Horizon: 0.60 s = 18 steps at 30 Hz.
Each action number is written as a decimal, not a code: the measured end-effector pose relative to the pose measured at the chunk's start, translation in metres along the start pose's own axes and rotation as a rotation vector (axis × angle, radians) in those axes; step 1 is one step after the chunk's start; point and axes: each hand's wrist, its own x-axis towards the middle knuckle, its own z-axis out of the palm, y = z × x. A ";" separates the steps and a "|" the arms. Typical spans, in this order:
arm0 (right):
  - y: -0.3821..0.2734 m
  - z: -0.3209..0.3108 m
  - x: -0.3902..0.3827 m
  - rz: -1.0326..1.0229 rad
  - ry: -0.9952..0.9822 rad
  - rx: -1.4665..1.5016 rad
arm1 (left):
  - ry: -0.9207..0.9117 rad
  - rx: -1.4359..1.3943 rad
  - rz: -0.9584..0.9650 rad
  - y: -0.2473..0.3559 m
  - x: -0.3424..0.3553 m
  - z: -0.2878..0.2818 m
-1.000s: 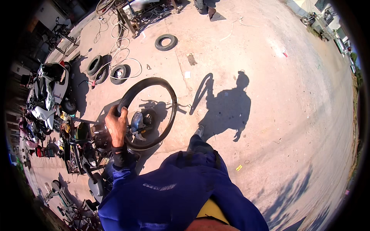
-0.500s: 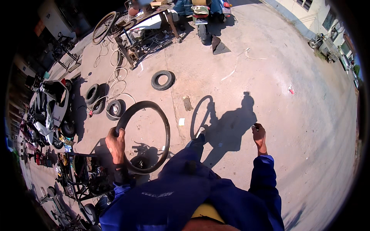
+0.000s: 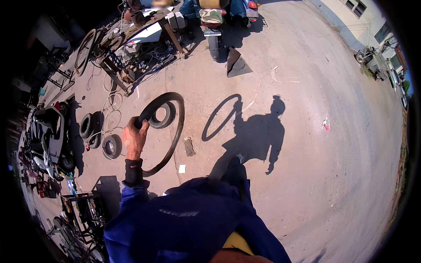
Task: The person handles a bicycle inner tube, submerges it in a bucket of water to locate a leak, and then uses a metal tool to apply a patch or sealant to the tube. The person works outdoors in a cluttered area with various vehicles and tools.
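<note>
My left hand (image 3: 134,139) is closed round the upper left of an inflated-looking black inner tube (image 3: 178,127), held up in front of me. The tube hangs as a long loop, and its lower end passes behind my left wrist. Through the loop, part of a small tyre (image 3: 170,116) shows lying flat on the concrete. Below and right of the tube, a dark glove (image 3: 189,147) and a white square of paper (image 3: 182,168) lie on the ground. My right hand is out of view.
Several tyres (image 3: 112,147) and a pale coiled hose (image 3: 109,101) lie at left, near a parked scooter (image 3: 50,131). A cluttered workbench (image 3: 147,34) stands far left of a motorbike (image 3: 214,44). A dark folded sheet (image 3: 238,65) rests behind the motorbike. A metal-framed stand (image 3: 85,206) is at lower left.
My left hand has lifted the inner tube a little, and the tube has turned to a narrower loop. My right hand has dropped out of view. The ground has shifted as I moved.
</note>
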 end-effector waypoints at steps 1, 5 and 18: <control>-0.028 0.006 0.005 0.037 -0.046 -0.008 | 0.003 -0.021 0.006 0.030 0.020 0.019; -0.181 0.010 0.059 0.025 -0.163 -0.088 | 0.097 -0.212 0.007 0.135 0.091 0.089; -0.989 0.067 0.155 -0.835 -0.264 -0.073 | 0.250 -0.934 -0.096 0.433 0.281 0.185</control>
